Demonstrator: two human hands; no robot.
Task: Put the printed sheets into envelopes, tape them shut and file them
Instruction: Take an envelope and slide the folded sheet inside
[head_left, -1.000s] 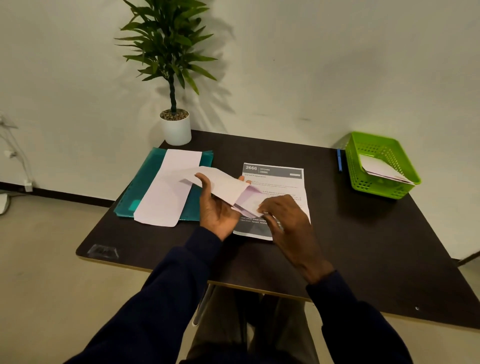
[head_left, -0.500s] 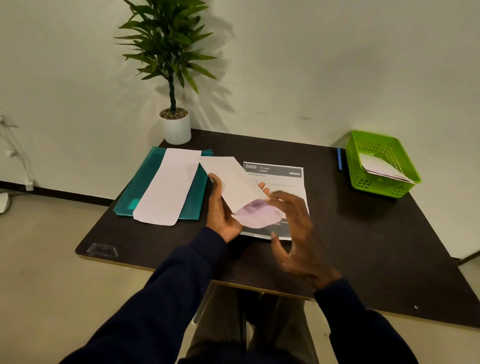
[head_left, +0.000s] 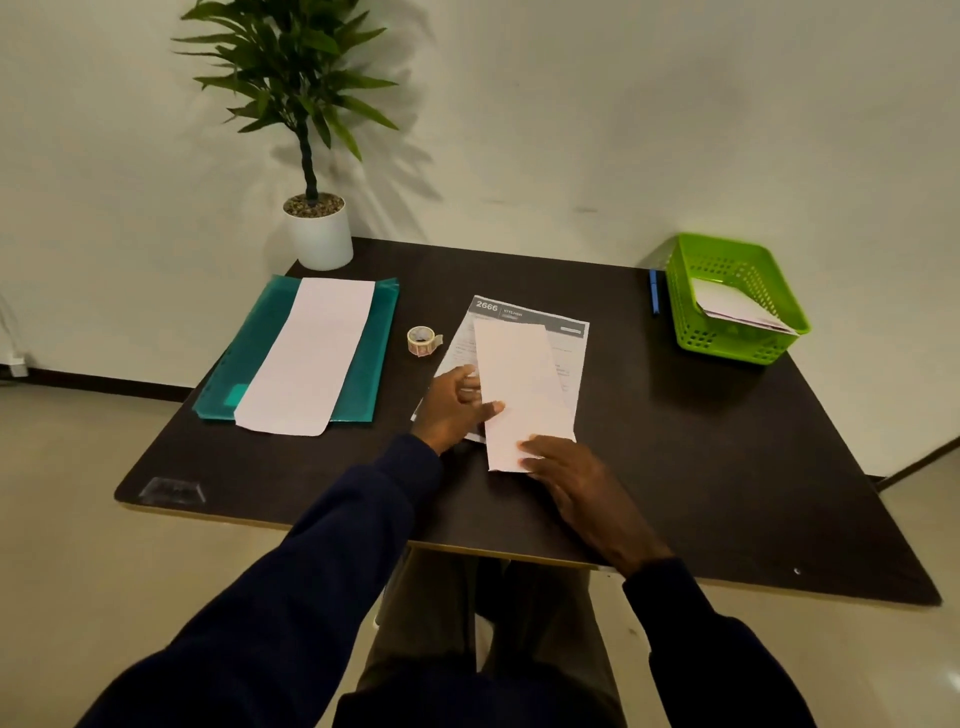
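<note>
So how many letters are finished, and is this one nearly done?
One looks finished: an envelope lies in the green basket. In hand: the left hand grips the white envelope by an edge and the right hand presses its near end, on top of a printed sheet. No tape shows on it; the tape roll sits apart. Left: taping, filing, then that sheet, maybe into the spare envelope on the teal folder.

White numerals "2666" head the dark banner of a printed sheet (head_left: 530, 315) on the table. The smaller print beside and below is too blurred to read, and an envelope (head_left: 519, 384) covers part of it.
</note>
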